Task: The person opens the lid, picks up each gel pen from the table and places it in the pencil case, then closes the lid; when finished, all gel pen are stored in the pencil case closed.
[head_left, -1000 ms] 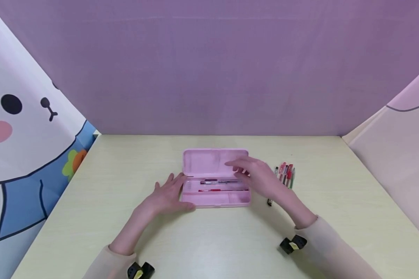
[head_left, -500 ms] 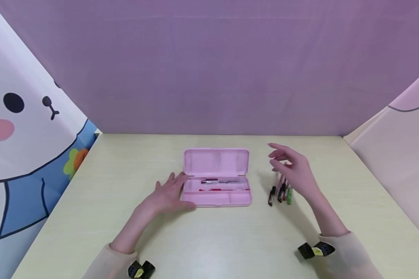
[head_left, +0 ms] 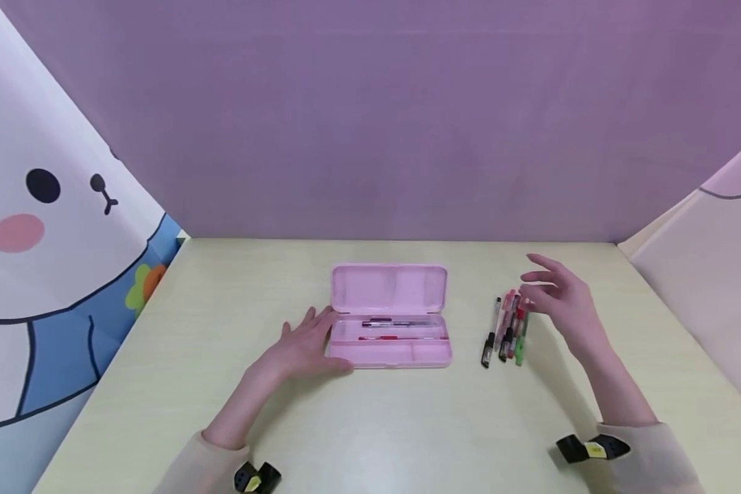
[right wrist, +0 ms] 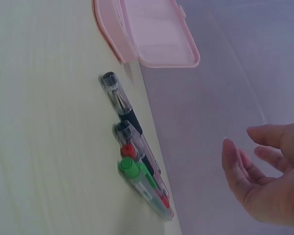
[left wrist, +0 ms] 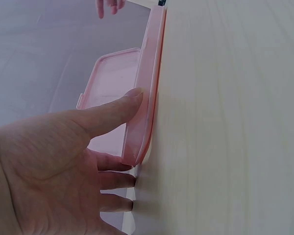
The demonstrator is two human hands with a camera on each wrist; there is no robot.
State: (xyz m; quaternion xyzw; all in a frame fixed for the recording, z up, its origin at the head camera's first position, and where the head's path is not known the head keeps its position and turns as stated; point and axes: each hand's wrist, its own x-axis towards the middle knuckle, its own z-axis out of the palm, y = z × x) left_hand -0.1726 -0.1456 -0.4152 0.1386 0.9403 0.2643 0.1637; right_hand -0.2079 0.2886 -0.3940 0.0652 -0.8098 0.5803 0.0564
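No words or numbers can be read; marks on the green pen (right wrist: 148, 192) are illegible.

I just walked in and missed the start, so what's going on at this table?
A person's left hand touches the left end and front edge of an open, rectangular pink plastic pencil case, which lies on a pale wood-grain table. Inside it lie slim pens with dark and red parts. The right hand is raised, holding nothing, near several more slim pens with black, red and green parts, bunched on the table to the right of the case.
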